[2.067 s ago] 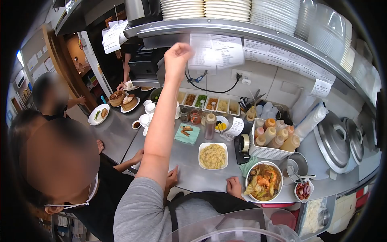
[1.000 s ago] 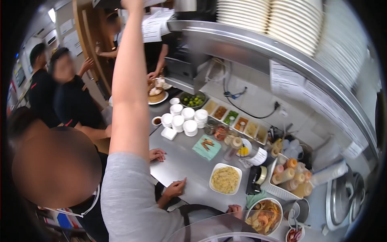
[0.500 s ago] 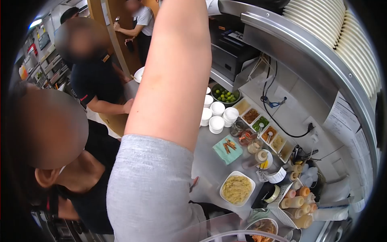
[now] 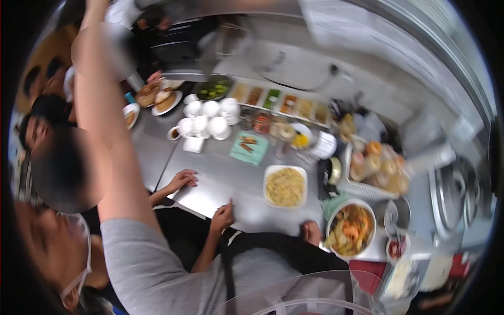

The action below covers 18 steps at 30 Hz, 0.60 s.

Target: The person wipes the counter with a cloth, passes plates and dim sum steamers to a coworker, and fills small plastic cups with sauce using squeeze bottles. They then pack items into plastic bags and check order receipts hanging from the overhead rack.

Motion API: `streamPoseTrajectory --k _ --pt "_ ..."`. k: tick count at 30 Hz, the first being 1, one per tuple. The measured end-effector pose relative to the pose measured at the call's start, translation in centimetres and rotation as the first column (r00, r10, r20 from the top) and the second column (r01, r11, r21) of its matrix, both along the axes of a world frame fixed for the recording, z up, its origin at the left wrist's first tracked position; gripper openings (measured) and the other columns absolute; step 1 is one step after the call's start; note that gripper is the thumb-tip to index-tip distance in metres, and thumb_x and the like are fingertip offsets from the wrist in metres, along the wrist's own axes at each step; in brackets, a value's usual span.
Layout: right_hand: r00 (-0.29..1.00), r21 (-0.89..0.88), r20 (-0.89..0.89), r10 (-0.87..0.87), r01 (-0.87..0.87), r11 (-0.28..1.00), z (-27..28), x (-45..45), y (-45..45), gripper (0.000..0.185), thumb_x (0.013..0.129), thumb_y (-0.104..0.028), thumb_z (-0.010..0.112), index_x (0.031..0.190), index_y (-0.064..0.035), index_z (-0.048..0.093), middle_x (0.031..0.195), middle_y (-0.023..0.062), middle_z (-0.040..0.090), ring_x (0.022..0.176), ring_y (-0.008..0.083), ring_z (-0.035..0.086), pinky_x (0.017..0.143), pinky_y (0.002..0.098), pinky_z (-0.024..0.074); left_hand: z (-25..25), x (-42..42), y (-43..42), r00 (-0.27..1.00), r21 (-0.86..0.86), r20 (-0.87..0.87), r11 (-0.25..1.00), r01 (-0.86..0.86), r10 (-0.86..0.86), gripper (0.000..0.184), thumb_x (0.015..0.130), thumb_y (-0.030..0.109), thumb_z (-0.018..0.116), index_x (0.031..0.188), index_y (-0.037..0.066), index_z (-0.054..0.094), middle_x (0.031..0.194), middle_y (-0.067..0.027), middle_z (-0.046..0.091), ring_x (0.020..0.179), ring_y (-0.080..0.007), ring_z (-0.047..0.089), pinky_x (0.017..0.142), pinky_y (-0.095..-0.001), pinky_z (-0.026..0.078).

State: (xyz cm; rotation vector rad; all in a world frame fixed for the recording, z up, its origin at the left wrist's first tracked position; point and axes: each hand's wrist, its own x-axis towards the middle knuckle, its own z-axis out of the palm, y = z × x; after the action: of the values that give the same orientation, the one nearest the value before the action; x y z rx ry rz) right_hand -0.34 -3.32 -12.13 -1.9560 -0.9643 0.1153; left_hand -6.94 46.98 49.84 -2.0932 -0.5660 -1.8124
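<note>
My left arm reaches up at the left, and its hand is beyond the top edge of the view. My right hand rests with curled fingers at the counter's front edge, with nothing seen in it. It lies between a square white bowl of pale yellow food and a round bowl of shrimp and vegetables. A co-worker's two hands are at the counter, left of the square bowl; one has a finger extended.
Stacked white cups, a green cloth with brown pieces and a row of topping trays stand behind. Right are a basket of squeeze bottles and metal lids. Several people are at the left.
The view has swung, bringing my right hand and the co-worker's hands back into sight. My raised left arm now appears farther left. The tickets it was near earlier are blurred at the upper right.
</note>
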Motion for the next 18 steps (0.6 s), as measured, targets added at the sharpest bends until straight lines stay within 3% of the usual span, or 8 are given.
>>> streamPoseTrajectory --k 1,3,7,8,9,13,15,18 --pt "1.000 0.005 0.002 0.019 -0.019 1.000 0.9 0.0 0.0 0.011 0.080 -0.010 0.049 0.074 -0.0010 0.051 0.071 0.0158 0.048 0.066 0.0344 0.048 0.058 0.0386 0.0392 0.0 -0.4 0.2 1.000 0.000 0.003 1.000 -0.030 0.030 0.019 0.071 0.024 0.062 0.077 0.006 0.067 0.070 -0.0127 0.064 0.060 -0.0210 0.060 0.059 -0.0258 0.047" --pt "0.998 0.108 0.048 0.052 -0.056 0.993 1.4 0.0 0.0 0.010 0.075 -0.008 0.055 0.071 -0.0004 0.052 0.071 0.0145 0.049 0.068 0.0326 0.049 0.060 0.0379 0.0408 0.6 -1.2 4.9 0.827 0.148 -0.041 0.822 -0.550 0.561 0.032 0.077 0.035 0.057 0.101 0.014 0.062 0.096 -0.0084 0.062 0.080 -0.0135 0.058 0.073 -0.0235 0.042" --pt "0.998 0.024 0.052 -0.037 0.036 0.999 1.2 -0.2 -0.1 0.007 0.078 -0.007 0.053 0.082 -0.0017 0.055 0.077 0.0129 0.052 0.068 0.0293 0.051 0.060 0.0339 0.0423 -4.5 0.9 -2.6 0.997 0.135 0.005 0.988 0.074 -0.075 0.038 0.077 0.045 0.054 0.103 0.019 0.061 0.099 -0.0034 0.062 0.095 -0.0121 0.055 0.081 -0.0244 0.039" --pt "0.997 0.018 0.051 -0.060 0.059 0.998 1.4 -0.3 0.0 0.007 0.078 -0.007 0.053 0.082 -0.0017 0.055 0.077 0.0129 0.052 0.068 0.0293 0.051 0.060 0.0339 0.0423 -6.0 1.0 -5.1 0.999 -0.057 -0.026 0.997 0.046 -0.047 0.035 0.078 0.040 0.056 0.103 0.016 0.061 0.102 -0.0056 0.060 0.096 -0.0135 0.054 0.082 -0.0250 0.040" --pt "0.994 0.048 0.079 -0.078 0.074 0.996 1.6 -0.3 0.1 0.011 0.078 -0.007 0.054 0.088 -0.0027 0.054 0.081 0.0127 0.051 0.066 0.0278 0.051 0.059 0.0333 0.0424 -7.4 1.5 -5.8 0.973 0.200 0.036 0.956 0.214 -0.226 0.030 0.076 0.039 0.058 0.099 0.020 0.063 0.100 -0.0103 0.059 0.094 -0.0183 0.055 0.077 -0.0301 0.044" --pt "0.991 -0.065 -0.100 -0.093 0.087 0.994 3.9 -0.9 -0.1 0.025 0.077 -0.009 0.055 0.102 -0.0073 0.049 0.096 0.0130 0.052 0.068 0.0294 0.054 0.062 0.0346 0.0452 -16.0 1.8 -14.7 0.785 0.016 0.278 0.820 0.572 -0.553 0.018 0.079 0.006 0.058 0.096 0.000 0.058 0.104 -0.0089 0.055 0.094 -0.0149 0.053 0.081 -0.0277 0.043" --pt "0.992 -0.077 -0.080 -0.100 0.094 0.993 4.0 -0.9 0.0 0.031 0.077 -0.011 0.056 0.106 -0.0077 0.048 0.098 0.0131 0.052 0.069 0.0285 0.055 0.062 0.0346 0.0452 -20.9 1.9 -16.6 0.729 -0.019 0.349 0.773 0.634 -0.589 0.019 0.081 0.001 0.053 0.100 -0.005 0.053 0.101 -0.0129 0.056 0.094 -0.0160 0.053 0.082 -0.0273 0.043" --pt "0.989 -0.129 -0.109 -0.096 0.082 0.988 4.4 -0.7 0.2 0.031 0.077 -0.012 0.056 0.107 -0.0080 0.048 0.097 0.0134 0.052 0.072 0.0296 0.055 0.063 0.0350 0.0452 -29.4 1.1 -15.1 0.831 -0.457 0.264 0.695 0.554 -0.489 0.012 0.080 0.003 0.054 0.090 -0.001 0.059 0.093 -0.0076 0.059 0.082 -0.0130 0.054 0.074 -0.0236 0.042"
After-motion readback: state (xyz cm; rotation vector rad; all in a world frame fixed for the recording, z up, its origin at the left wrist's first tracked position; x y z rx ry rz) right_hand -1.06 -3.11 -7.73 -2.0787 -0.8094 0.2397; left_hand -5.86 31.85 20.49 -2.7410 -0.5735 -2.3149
